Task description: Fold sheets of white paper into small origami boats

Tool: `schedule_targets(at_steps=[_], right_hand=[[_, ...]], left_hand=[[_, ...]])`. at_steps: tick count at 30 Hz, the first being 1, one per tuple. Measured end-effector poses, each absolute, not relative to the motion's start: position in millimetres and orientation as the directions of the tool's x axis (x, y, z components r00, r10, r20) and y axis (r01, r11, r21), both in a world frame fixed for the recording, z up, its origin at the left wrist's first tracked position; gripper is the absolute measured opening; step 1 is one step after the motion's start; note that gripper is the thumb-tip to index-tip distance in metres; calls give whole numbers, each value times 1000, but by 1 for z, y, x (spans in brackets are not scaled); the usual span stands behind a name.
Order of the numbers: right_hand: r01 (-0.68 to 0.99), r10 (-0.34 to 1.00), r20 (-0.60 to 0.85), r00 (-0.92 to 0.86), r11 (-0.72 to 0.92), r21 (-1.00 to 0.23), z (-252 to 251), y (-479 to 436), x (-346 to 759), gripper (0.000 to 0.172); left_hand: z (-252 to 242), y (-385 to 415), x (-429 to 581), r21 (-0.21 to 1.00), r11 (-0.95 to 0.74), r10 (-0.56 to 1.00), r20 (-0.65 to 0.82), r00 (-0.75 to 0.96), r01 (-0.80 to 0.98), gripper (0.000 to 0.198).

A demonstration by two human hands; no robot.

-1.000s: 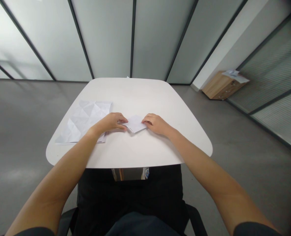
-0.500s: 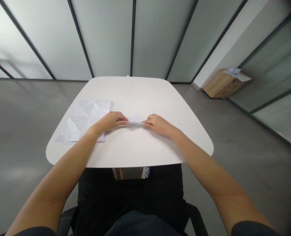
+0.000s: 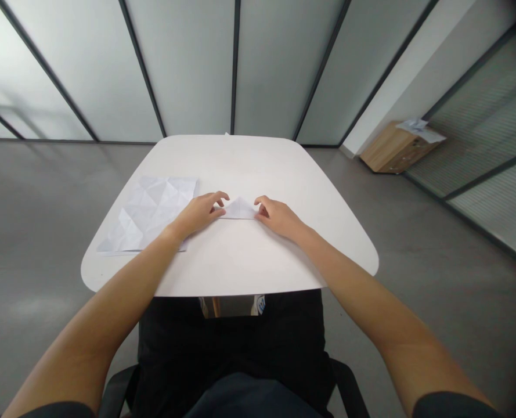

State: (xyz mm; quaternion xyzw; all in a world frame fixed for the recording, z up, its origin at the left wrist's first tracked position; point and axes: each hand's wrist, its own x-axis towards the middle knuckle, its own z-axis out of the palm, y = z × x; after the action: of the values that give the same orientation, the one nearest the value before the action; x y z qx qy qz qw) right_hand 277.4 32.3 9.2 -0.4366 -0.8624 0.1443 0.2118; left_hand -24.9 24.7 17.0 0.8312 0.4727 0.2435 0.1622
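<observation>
The fingers [image 3: 220, 199] of the left hand [image 3: 199, 213] are loosely spread and slightly curved, with the lowest of them at the left corner of a small folded white paper triangle [image 3: 239, 208]. The fingers [image 3: 260, 203] of the right hand [image 3: 278, 218] curl gently at the triangle's right corner. Neither hand is pinching the paper, and from here I can't tell whether any fingertip is actually touching it. The triangle lies flat between the two hands, its long edge toward the person and its point toward the far side of a rounded white table [image 3: 240, 258], roughly midway across the tabletop. Just beyond the left hand, a creased sheet of white paper [image 3: 153, 212] lies flat, its crease lines forming a faceted pattern, and the left wrist passes close to its near corner. Both bare forearms [image 3: 109, 284] reach out over the near edge of the table from short dark sleeves. The person sits at that edge in dark clothing [image 3: 231, 348], with a chair armrest [image 3: 349, 389] showing on the right. Beyond the table is a grey floor [image 3: 35, 232], and frosted glass partitions [image 3: 188, 69] run behind it. Off to the right, a low wooden cabinet [image 3: 392, 150] stands against the wall with loose papers [image 3: 418, 128] on top.
</observation>
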Motion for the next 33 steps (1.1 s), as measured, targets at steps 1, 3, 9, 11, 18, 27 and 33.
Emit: schedule_targets(at_steps=[1,3,9,11,18,27,33], right_hand=[[690,805,251,-538,592,-418,9,32,277,36],[682,778,267,-568,627,-376,10,31,277,30],[687,736,219,-641,677,-266,11,29,276,28],[677,724,221,-654,690,-258,9,31,276,29],[644,681,272,-680,732,-225,4,37,273,27],[673,685,326,-652,720,-166,4,35,265,27],[671,679,435,-591,714,-202,24,39,254,22]], left_hand=[[16,25,-24,491,-517,856,265,445,702,34],[14,25,-24,446,-570,821,292,490,690,27],[13,28,-24,357,-657,753,278,596,664,31],[13,28,-24,368,-651,758,263,597,664,29],[13,31,-24,316,-692,721,282,632,649,28],[7,32,-23,254,-719,693,333,639,647,30],[16,20,-14,88,-672,704,383,598,735,38]])
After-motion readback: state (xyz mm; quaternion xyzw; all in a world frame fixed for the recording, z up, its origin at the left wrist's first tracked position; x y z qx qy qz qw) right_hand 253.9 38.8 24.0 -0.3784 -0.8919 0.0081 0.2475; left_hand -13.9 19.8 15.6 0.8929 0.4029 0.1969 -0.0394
